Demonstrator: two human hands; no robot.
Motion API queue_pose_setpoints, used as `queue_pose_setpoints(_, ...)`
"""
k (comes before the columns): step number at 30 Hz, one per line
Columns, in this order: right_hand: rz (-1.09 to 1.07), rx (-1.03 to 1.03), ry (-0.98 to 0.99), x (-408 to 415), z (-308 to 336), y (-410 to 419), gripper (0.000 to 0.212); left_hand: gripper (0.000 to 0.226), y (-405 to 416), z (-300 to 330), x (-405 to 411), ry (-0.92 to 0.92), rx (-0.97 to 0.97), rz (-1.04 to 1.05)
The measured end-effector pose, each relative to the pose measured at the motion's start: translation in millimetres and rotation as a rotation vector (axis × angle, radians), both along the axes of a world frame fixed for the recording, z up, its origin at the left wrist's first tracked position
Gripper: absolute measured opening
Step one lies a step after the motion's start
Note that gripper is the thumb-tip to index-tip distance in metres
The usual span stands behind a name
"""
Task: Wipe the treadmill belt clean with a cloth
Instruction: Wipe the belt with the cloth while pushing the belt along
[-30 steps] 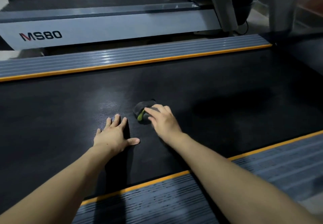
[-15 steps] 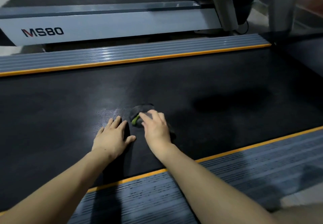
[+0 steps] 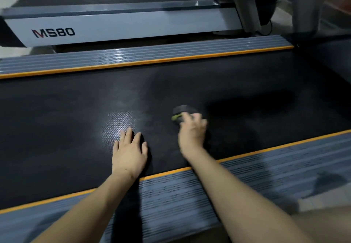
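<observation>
head view, progress: wiping judged mid-way; cloth [image 3: 181, 114] is pressed on the treadmill belt [image 3: 247, 83] at centre frame, a sheened, streaky patch [image 3: 121, 123] is seen left of centre, possibly already wiped; cannot be told for sure.
head view, left to do: most of the belt toward left edge and upper right is judged not yet covered; no clear dirt is visible, low light.
head view, right hand [image 3: 192, 130]: laid on the cloth, fingers [image 3: 187, 118] bent over its near part and holding it down against the belt; blurred, exact grip cannot be told.
head view, cloth: dark, small, bunched, with a green strip at its left edge; lies on the belt just right of centre, partly hidden under the hand.
head view, left hand [image 3: 130, 152]: flat on the belt lower centre, fingers straight and slightly spread, nothing held; well apart from the cloth.
head view, surface: black textured belt runs across the frame, bordered by orange trim; grey ribbed side rail [image 3: 266, 178] at lower right, far side rail [image 3: 133, 54] above.
head view, room: second treadmill marked MS80 [image 3: 114, 24] in upper left; grey upright post [image 3: 245, 3] at upper right; pale floor seen at the corners; dim lighting.
</observation>
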State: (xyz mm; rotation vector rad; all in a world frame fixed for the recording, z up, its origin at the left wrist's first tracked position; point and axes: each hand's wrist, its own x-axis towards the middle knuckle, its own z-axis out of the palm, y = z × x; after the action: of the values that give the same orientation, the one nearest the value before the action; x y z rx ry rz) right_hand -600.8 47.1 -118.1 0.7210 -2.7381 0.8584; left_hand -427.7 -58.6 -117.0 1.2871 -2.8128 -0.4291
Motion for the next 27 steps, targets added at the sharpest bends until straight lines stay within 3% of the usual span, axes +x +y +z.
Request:
queue_pose_setpoints(3,0.361,0.008,-0.07,49.0,-2.5,-18.4,0.031,0.049,10.8,2.9,-0.5,0.011,-0.003,0.009)
queue_pose_setpoints(5,0.453,0.005,-0.034,32.8,1.7,-4.2,0.034,0.05,17.6,4.8,1.6,0.002,-0.009,-0.009)
queue_pose_setpoints(7,0.43,0.052,0.067,-1.5,1.0,20.2,0.036,0.05,21.2,6.2,5.2,-0.016,-0.026,-0.031)
queue_pose_setpoints(10,0.213,0.146,0.127,-68.7,2.1,70.4,0.034,0.05,27.2,8.7,9.5,-0.024,-0.022,-0.035)
queue_pose_setpoints(13,0.037,0.16,0.051,-98.0,4.9,105.5,0.034,0.048,32.1,5.8,14.6,0.023,-0.021,0.008)
queue_pose_setpoints(16,-0.05,0.1,-0.046,-73.6,4.9,88.0,0.032,0.048,32.1,2.8,11.4,0.047,-0.021,-0.012)
queue_pose_setpoints(18,0.014,0.05,-0.099,-35.3,3.6,57.5,0.032,0.049,30.9,3.2,8.0,0.036,-0.001,-0.021)
queue_pose_setpoints(22,0.397,0.029,-0.122,49.7,3.7,20.1,0.033,0.057,31.5,7.0,12.4,0.063,-0.016,0.006)
queue_pose_setpoints(24,0.503,0.004,-0.082,40.0,4.8,29.2,0.034,0.054,32.2,9.1,13.4,0.08,-0.003,0.005)
queue_pose_setpoints(27,0.42,0.088,0.043,-25.6,5.6,64.4,0.033,0.051,32.6,10.4,11.9,0.111,0.014,-0.017)
